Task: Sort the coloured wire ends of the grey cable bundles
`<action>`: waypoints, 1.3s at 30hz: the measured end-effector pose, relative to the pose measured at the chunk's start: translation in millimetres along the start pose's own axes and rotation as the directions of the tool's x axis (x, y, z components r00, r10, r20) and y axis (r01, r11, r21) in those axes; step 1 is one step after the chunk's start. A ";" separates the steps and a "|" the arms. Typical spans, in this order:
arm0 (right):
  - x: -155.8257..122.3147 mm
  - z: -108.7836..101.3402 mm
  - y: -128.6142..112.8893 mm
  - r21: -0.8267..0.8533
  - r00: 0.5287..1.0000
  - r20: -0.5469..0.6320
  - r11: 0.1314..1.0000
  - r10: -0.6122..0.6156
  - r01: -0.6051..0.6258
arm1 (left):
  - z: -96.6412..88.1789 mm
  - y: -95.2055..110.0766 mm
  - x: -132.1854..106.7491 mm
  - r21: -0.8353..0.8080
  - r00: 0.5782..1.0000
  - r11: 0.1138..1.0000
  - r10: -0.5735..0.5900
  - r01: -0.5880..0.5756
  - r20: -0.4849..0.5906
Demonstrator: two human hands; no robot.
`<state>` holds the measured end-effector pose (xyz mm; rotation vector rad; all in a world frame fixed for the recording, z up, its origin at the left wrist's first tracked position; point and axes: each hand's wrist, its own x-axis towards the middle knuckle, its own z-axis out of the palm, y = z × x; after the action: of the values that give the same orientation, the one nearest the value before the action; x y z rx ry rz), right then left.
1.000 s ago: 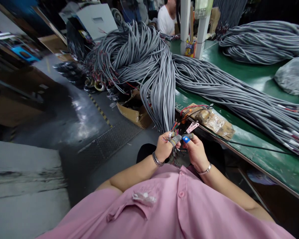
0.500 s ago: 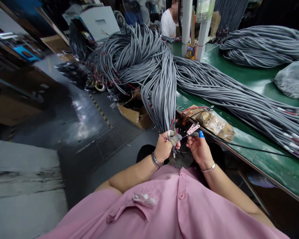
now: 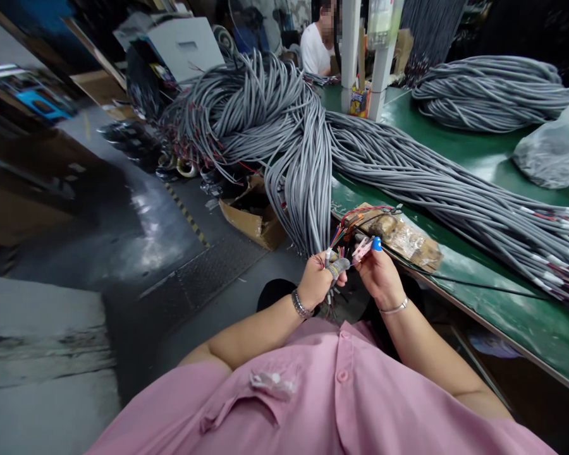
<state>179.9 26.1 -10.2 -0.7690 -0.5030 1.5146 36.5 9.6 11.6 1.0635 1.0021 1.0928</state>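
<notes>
My left hand point(image 3: 315, 278), with a grey cover on the thumb, is closed around the end of a grey cable, where thin coloured wires point(image 3: 336, 236) fan out. My right hand point(image 3: 380, 275) is just to its right and grips a small pink clip-like tool point(image 3: 361, 250) between thumb and fingers; a blue cover point(image 3: 376, 243) is on one fingertip. The tool's tip points toward the wires at my left hand; whether it bites on one is too small to tell. Grey cables point(image 3: 308, 202) hang down over the table edge to my left hand.
A long bundle of grey cables point(image 3: 422, 167) lies along the green table point(image 3: 483, 253), with a coil point(image 3: 493, 95) and a plastic bag point(image 3: 554, 148) behind. A taped cardboard piece point(image 3: 422, 249) rests at the near edge. An open carton point(image 3: 246, 221) stands on the floor. A person point(image 3: 314, 50) sits beyond.
My right hand has drawn the pink tool slightly left and lower, and its fingers now cover more of it. My left hand keeps hold of the cable end. The whole view has shifted slightly.
</notes>
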 end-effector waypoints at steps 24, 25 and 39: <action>-7.6 0.4 -5.0 -0.073 0.998 -0.007 0.996 0.055 -0.055 | -4.8 5.9 -9.9 -0.019 1.000 1.000 0.002 -0.002 0.014; -6.8 -0.4 -3.6 -0.074 0.998 -0.001 0.996 0.056 -0.056 | -4.5 5.7 -8.6 -0.028 1.000 1.000 -0.002 0.002 0.017; 4.3 8.8 9.1 -0.035 0.998 0.044 0.999 0.039 -0.038 | -1.2 2.3 1.8 -0.044 0.999 0.999 -0.005 0.006 0.042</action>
<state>167.4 30.6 -11.5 -0.7766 -0.5510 1.5653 35.2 11.8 13.5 1.0434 0.9429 1.0791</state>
